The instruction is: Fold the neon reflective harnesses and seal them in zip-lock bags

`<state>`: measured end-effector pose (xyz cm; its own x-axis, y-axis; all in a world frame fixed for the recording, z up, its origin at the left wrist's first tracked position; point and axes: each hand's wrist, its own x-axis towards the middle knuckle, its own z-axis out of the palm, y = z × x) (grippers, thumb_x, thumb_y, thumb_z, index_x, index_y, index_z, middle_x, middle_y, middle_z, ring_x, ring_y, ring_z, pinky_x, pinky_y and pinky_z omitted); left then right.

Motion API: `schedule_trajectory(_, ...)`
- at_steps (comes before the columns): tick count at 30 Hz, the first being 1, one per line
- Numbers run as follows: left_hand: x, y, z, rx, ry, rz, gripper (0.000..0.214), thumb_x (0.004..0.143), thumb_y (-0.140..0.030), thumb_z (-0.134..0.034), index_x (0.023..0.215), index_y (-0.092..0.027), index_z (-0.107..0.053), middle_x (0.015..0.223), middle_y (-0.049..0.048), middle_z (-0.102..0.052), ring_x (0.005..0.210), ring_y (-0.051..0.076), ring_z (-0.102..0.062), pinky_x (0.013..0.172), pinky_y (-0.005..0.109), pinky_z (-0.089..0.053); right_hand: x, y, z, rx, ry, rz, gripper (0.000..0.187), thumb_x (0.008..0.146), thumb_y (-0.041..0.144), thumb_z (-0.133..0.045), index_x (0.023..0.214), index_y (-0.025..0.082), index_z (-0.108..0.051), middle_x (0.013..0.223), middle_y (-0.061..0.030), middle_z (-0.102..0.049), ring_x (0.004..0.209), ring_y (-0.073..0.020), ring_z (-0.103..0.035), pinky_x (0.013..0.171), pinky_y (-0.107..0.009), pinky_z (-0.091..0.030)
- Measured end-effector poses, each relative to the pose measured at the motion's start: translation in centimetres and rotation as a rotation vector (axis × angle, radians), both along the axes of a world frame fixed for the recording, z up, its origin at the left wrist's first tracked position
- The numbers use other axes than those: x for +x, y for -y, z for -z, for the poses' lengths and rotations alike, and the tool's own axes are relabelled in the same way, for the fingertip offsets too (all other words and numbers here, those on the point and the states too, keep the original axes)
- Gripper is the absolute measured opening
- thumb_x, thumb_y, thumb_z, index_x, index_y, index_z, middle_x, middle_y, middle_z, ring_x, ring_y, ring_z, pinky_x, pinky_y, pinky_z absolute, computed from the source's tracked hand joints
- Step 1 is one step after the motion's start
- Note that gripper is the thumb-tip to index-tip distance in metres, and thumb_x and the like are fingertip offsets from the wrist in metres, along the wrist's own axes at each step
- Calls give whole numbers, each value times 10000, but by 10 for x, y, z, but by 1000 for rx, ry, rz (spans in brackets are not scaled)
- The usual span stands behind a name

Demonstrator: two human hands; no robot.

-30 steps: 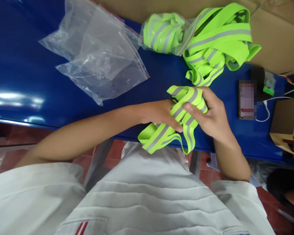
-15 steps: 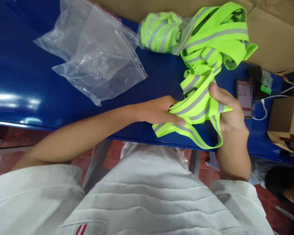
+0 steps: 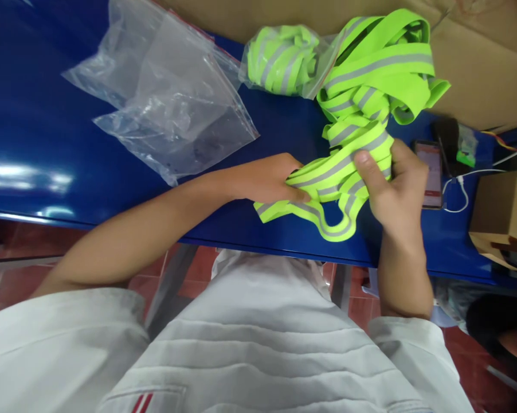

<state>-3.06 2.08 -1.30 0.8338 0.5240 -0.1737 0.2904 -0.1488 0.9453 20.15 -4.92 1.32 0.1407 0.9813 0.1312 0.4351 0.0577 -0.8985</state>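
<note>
A bundle of neon-yellow reflective strap (image 3: 327,175) with grey stripes stretches between my two hands over the blue table. My left hand (image 3: 275,178) is closed round its left end, most fingers hidden beneath the folds. At its right side my right hand (image 3: 391,183) grips the folds, thumb on top and fingers behind. One loose loop droops below the bundle near the table's front edge. Just beyond lies a larger heap of the same strap (image 3: 383,69), touching or joined to the bundle; I cannot tell which. To its left sits a clear zip bag packed with strap (image 3: 282,60).
Clear plastic zip bags (image 3: 168,97) lie flat on the blue table (image 3: 35,132) at the left. At the right are a phone (image 3: 430,172), a white cable (image 3: 467,195) and an open cardboard box (image 3: 494,212). Brown cardboard (image 3: 477,63) borders the far side.
My right hand has shifted left and turned, its thumb now pressing across the folds. The bundle and my left hand moved slightly left and away from me; the hanging loop became smaller.
</note>
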Motion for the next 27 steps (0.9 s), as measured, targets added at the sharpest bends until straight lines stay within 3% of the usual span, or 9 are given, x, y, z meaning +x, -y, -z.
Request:
schedule_trajectory(5, 5, 16, -7, 499, 126, -379, 432, 840, -344, -706, 1232, -186, -617, 1267, 97, -666, 1184, 257, -626, 982, 359, -515, -6, 4, 1, 92, 108, 57, 318, 926, 568, -704, 1026, 268, -672, 955, -31, -670, 1109, -276, -646, 869, -364, -564)
schedule_trajectory(7, 11, 36, -13, 780, 192, -531, 307, 895, -363, -667, 1146, -194, -613, 1245, 126, -653, 1219, 270, -598, 1032, 402, -485, -8, 4, 1, 111, 132, 94, 321, 934, 573, -692, 1015, 265, -648, 981, -47, -666, 1121, -286, -637, 889, -375, -557)
schedule_trajectory(9, 17, 56, -14, 940, 144, -484, 276, 955, -473, -624, 1010, -202, -617, 1044, 102, -699, 1054, 263, -652, 968, 416, -492, -9, 3, 0, 147, 152, 147, 316, 946, 570, -686, 998, 264, -626, 1002, -59, -664, 1132, -290, -628, 924, -387, -545)
schedule_trajectory(12, 26, 73, -4, 895, -100, -325, 488, 944, -642, -623, 1087, -175, -636, 971, 93, -734, 911, 260, -690, 804, 376, -503, -10, 4, -3, 167, 109, 153, 301, 963, 565, -671, 1007, 274, -605, 1067, -70, -671, 1190, -299, -605, 955, -392, -532)
schedule_trajectory(16, 29, 63, 4, 786, -159, -261, 262, 998, -434, -612, 986, -179, -673, 916, 75, -727, 903, 245, -679, 821, 360, -492, -10, 4, -5, 164, 156, 164, 289, 979, 579, -638, 1028, 295, -621, 1020, -48, -681, 1114, -291, -644, 953, -393, -526)
schedule_trajectory(20, 19, 47, -8, 776, -23, -368, 189, 980, -377, -622, 904, -217, -686, 1146, 97, -700, 1084, 258, -636, 989, 437, -485, -5, 0, -5, 254, 181, 189, 269, 977, 529, -670, 982, 261, -644, 915, -34, -665, 910, -221, -640, 887, -349, -499)
schedule_trajectory(23, 14, 41, -11, 786, 7, -450, 193, 956, -415, -671, 871, -242, -694, 1403, 94, -603, 1314, 293, -533, 1095, 491, -438, 0, -4, -2, 251, 30, 131, 211, 970, 452, -701, 991, 244, -678, 955, -32, -691, 916, -203, -643, 861, -328, -505)
schedule_trajectory(25, 14, 39, -6, 764, 3, -436, 231, 928, -410, -708, 805, -220, -663, 1433, 95, -582, 1358, 306, -503, 1111, 493, -431, 2, -6, 1, 149, -119, 59, 220, 975, 467, -692, 1015, 251, -700, 998, -26, -711, 944, -210, -664, 866, -339, -531)
schedule_trajectory(27, 15, 37, 0, 698, -6, -395, 288, 896, -386, -739, 736, -190, -601, 1322, 105, -624, 1224, 280, -584, 1041, 448, -476, 3, -8, 4, 59, -250, -8, 241, 972, 492, -689, 1032, 260, -718, 1035, -25, -729, 976, -229, -693, 876, -369, -564)
